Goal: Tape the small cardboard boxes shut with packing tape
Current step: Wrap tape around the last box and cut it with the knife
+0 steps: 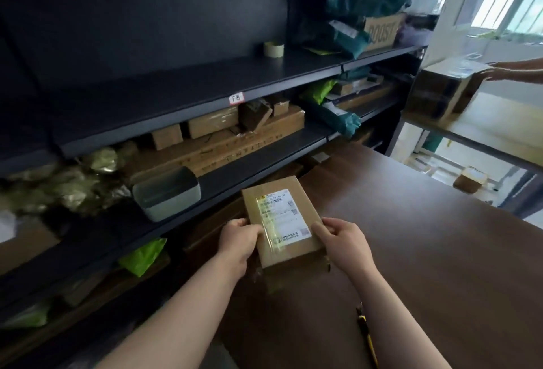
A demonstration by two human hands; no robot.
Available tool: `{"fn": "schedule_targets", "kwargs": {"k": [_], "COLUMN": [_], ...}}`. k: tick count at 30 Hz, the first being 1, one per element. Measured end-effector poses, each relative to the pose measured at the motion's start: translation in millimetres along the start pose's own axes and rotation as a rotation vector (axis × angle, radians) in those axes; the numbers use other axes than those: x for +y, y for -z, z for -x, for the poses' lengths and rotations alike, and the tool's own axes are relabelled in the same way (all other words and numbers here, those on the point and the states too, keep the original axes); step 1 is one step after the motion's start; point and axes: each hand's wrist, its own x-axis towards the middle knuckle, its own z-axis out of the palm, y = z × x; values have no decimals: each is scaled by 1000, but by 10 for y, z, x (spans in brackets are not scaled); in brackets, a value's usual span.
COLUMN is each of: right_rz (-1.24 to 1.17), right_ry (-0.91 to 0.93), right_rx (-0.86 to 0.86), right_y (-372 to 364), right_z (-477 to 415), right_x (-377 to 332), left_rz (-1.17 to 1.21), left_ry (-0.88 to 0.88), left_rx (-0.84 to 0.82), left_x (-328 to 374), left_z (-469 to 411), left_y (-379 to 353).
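A small flat cardboard box point(282, 216) with a white shipping label and a strip of clear tape down its top is held over the left edge of a brown table point(411, 251). My left hand point(239, 241) grips its near left edge, thumb on top. My right hand point(342, 241) grips its near right corner. A roll of tape point(273, 49) stands far off on the upper dark shelf.
Dark shelving point(176, 95) on the left holds cardboard boxes, green mailer bags and a grey lidded tub point(167, 192). A yellow-handled tool point(367, 339) lies on the table near my right forearm. Another person's hand point(499, 72) touches a large box at the far right.
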Motion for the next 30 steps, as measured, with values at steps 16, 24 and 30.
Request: {"fn": "schedule_targets", "kwargs": {"k": [16,24,30], "right_rz": [-39,18,0], "right_ry": [479,678,786], "right_rx": [-263,-399,-446], "right_y": [-1610,-2505,-3118], "right_z": [1329,2171,2529], "right_x": [-2483,-3472,-4128], "left_rz": [320,389,479], "left_ry": [-346,-405,-409], "left_rx": [479,702,766], "left_x": [496,391,573], "left_z": [1485,2187,2342], "left_y": [3106,4420,5174]}}
